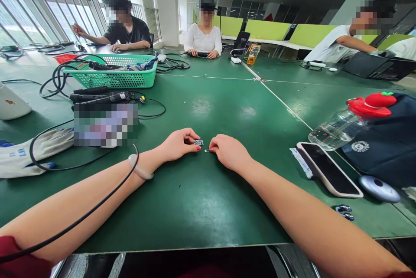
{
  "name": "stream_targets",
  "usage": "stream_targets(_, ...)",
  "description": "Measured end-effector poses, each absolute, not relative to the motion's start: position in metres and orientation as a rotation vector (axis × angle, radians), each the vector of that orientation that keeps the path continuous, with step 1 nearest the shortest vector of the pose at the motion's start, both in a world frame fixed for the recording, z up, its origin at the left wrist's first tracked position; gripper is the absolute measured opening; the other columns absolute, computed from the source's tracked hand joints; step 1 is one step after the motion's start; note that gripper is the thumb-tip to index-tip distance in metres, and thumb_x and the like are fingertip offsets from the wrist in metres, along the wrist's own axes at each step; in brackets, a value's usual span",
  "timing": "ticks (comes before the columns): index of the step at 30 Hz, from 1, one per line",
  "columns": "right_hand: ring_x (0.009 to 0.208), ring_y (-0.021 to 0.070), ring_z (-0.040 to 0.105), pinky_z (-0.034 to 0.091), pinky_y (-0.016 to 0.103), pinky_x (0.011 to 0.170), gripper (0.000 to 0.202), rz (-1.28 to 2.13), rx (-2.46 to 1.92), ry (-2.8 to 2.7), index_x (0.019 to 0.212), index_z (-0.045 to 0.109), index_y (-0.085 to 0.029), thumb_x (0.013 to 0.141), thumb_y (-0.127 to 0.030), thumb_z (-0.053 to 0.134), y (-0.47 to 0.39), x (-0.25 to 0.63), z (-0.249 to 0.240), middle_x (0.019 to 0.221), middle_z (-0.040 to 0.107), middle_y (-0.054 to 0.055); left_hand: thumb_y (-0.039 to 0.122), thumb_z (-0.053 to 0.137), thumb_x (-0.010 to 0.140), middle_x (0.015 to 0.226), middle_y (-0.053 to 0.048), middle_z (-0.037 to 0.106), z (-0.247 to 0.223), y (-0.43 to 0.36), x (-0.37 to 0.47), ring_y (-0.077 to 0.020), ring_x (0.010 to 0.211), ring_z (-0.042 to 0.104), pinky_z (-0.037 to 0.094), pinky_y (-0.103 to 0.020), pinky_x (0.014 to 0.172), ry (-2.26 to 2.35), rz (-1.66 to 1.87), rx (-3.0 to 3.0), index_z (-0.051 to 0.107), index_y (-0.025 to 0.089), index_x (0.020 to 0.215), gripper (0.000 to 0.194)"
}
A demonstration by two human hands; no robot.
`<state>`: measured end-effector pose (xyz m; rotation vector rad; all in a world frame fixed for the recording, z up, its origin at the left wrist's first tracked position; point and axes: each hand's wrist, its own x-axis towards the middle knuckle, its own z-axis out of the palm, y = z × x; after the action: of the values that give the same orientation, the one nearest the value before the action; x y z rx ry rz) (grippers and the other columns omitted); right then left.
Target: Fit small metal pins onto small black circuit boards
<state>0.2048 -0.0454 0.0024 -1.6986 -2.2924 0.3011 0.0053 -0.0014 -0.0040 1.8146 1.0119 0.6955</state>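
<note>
Over the middle of the green table, my left hand pinches a small circuit board between thumb and fingers. The board is dark with light parts on it. Just to its right, my right hand is closed on a tiny pale strip, whose tip points left toward the board. A short gap separates the strip from the board. The strip's exact kind is too small to make out. My fingers partly hide both things.
At left lie a green basket, black cables, a handheld black device and work gloves. At right are a bottle, a phone, a mouse-like oval object and a dark bag. Several people sit around the table.
</note>
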Motion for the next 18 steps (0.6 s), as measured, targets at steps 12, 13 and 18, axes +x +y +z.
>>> stream_targets(12,0.078,0.013,0.056,0.041,0.025,0.07,0.014,0.309,-1.484,-2.089,0.079,0.064,-0.02,0.088,-0.016,0.054,-0.053,0.189,0.01,0.087,0.063,0.001,0.031,0.076,0.063,0.076,-0.001,0.067,-0.001,-0.005,0.006,-0.017,0.074,0.064,0.048,-0.029,0.067,0.964,0.625,1.82,0.057,0.018,0.08,0.028)
stream_targets(13,0.078,0.0129,0.056,0.041,0.025,0.07,0.014,0.301,-1.48,-2.095,0.08,0.064,-0.02,0.088,-0.016,0.053,-0.053,0.188,0.009,0.087,0.063,0.001,0.03,0.076,0.063,0.075,-0.001,0.067,-0.001,-0.005,0.006,-0.0169,0.074,0.064,0.048,-0.029,0.066,0.955,0.624,1.814,0.057,0.018,0.08,0.028)
stream_targets(18,0.08,0.0133,0.057,0.041,0.025,0.071,0.014,0.293,-1.478,-2.119,0.08,0.064,-0.02,0.088,-0.015,0.053,-0.052,0.187,0.009,0.089,0.064,0.002,0.031,0.076,0.063,0.074,-0.001,0.067,0.0,-0.007,0.006,-0.0163,0.072,0.064,0.048,-0.029,0.066,0.931,0.62,1.794,0.057,0.018,0.079,0.028)
